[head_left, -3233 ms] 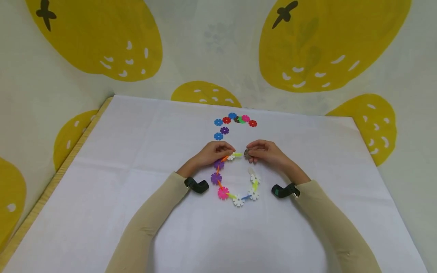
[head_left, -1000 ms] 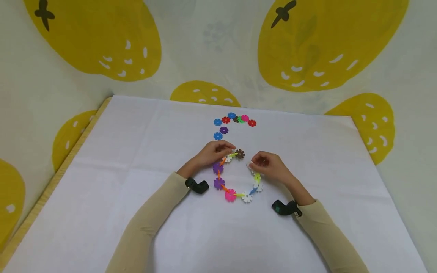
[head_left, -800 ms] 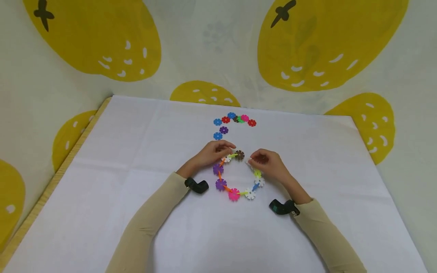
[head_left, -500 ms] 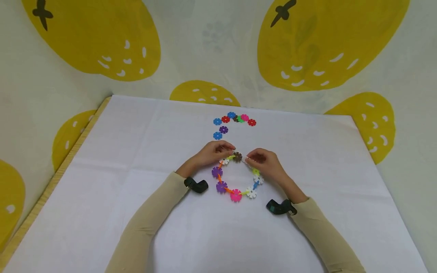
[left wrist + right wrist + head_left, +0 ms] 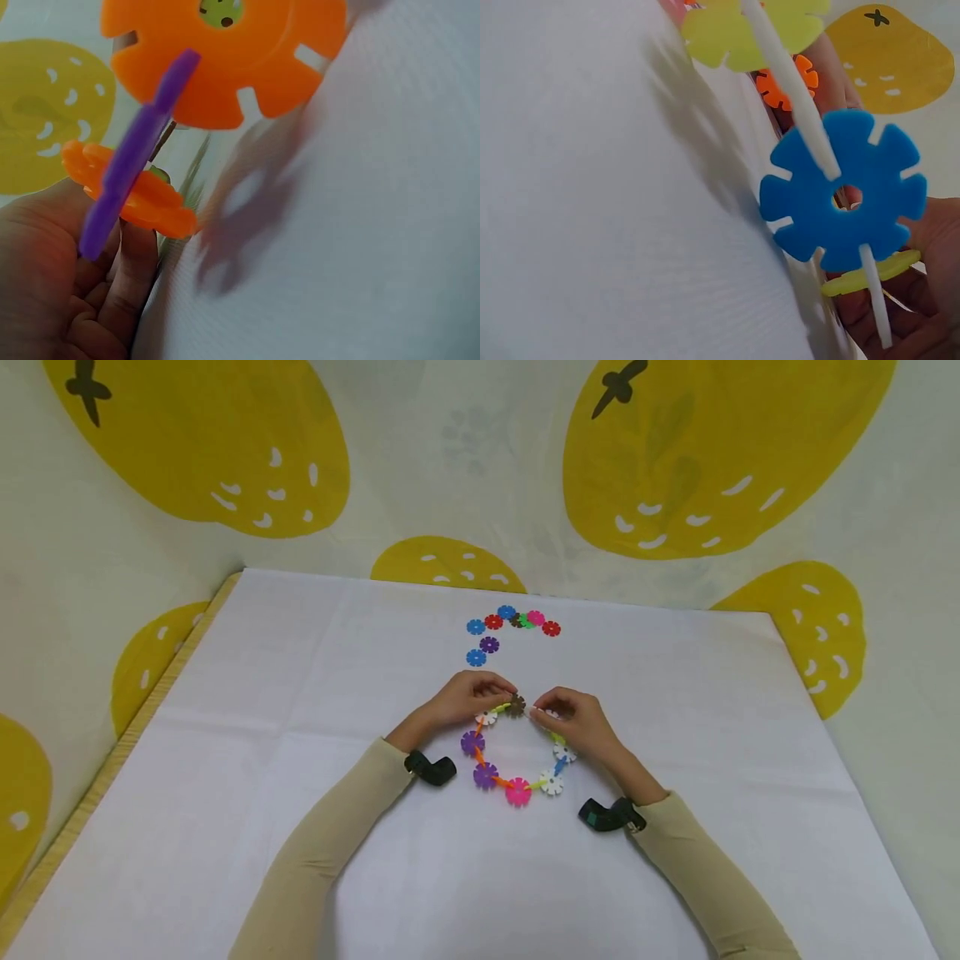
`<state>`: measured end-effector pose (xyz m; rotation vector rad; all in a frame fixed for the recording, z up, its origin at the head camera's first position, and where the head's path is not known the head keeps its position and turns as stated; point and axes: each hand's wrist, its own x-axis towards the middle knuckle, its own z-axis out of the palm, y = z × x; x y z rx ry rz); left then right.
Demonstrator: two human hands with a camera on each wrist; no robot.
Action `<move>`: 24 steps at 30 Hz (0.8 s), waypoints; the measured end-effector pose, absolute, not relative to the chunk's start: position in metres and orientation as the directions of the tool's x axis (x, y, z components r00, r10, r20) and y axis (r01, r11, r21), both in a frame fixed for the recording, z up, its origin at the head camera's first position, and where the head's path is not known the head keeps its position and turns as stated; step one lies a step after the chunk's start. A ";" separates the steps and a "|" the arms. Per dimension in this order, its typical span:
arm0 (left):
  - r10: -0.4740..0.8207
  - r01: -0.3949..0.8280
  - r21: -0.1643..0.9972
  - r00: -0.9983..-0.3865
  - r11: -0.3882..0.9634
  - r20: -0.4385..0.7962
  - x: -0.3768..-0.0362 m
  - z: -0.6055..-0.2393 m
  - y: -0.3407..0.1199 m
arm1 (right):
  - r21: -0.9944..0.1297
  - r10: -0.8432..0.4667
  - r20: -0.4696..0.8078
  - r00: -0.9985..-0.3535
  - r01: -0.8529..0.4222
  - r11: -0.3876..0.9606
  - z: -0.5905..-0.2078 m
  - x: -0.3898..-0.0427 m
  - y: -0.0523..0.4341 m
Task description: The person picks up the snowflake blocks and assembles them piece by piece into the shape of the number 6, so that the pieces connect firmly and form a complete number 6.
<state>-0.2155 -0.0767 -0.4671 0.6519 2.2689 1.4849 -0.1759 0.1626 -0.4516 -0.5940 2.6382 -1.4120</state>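
Observation:
Notched plastic snowflake discs are slotted edge to edge into a nearly closed ring. A brown disc (image 5: pixel 516 705) ends its upper left side; white discs, one of them a white disc (image 5: pixel 551 784), run along the right. At the bottom is a pink disc (image 5: pixel 517 792). My left hand (image 5: pixel 467 697) pinches the chain beside the brown disc, while my right hand (image 5: pixel 576 720) pinches a pale end piece, mostly covered by fingers, with a small gap between. An orange disc (image 5: pixel 277 71) and purple disc (image 5: pixel 135 161) fill the left wrist view; a blue disc (image 5: pixel 885 165) dominates the right.
Several loose discs lie farther back, among them a red disc (image 5: pixel 551 628), a blue disc (image 5: pixel 476 657) and a purple disc (image 5: pixel 489 645). A white cloth (image 5: pixel 300 677) covers the table, which meets a wall (image 5: pixel 465 468) painted with yellow fruit.
Earlier my right hand held the brown disc; it let go and took the chain's pale right end. Since then it has moved left, narrowing the ring's gap. My left hand has barely moved.

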 end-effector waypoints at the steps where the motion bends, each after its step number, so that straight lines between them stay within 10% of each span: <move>1: 0.548 0.178 0.924 -0.836 0.339 -0.040 -0.216 -0.468 -0.077 | -0.816 -0.377 0.109 -0.920 -0.299 0.495 -0.452 -0.176 0.163; 24: 0.517 0.141 0.932 -0.854 0.333 -0.056 -0.216 -0.468 -0.076 | -0.849 -0.338 0.207 -0.918 -0.340 0.405 -0.458 -0.175 0.155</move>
